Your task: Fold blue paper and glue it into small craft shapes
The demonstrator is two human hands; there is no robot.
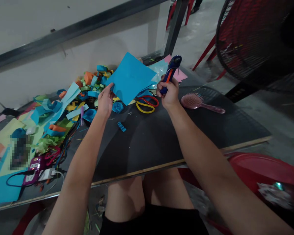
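Observation:
My left hand (105,100) pinches the left corner of a blue paper sheet (133,76), held up slanted above the table. My right hand (170,91) is wrapped around a dark blue hand tool (171,72) with an orange stripe and a rounded dark head; its exact kind is unclear. The tool points up and away, just right of the sheet and apart from it. Between my hands, scissors (147,105) with red and yellow handles lie on the table, their blades hidden. A small folded blue paper strip (122,126) lies nearer to me.
Colourful paper scraps and folded pieces (88,86) pile up along the wall on the left. A purple device (34,169) with cables sits at front left. A pink hairbrush (196,101) lies right, near a black fan (250,49). A red stool (264,166) stands at lower right.

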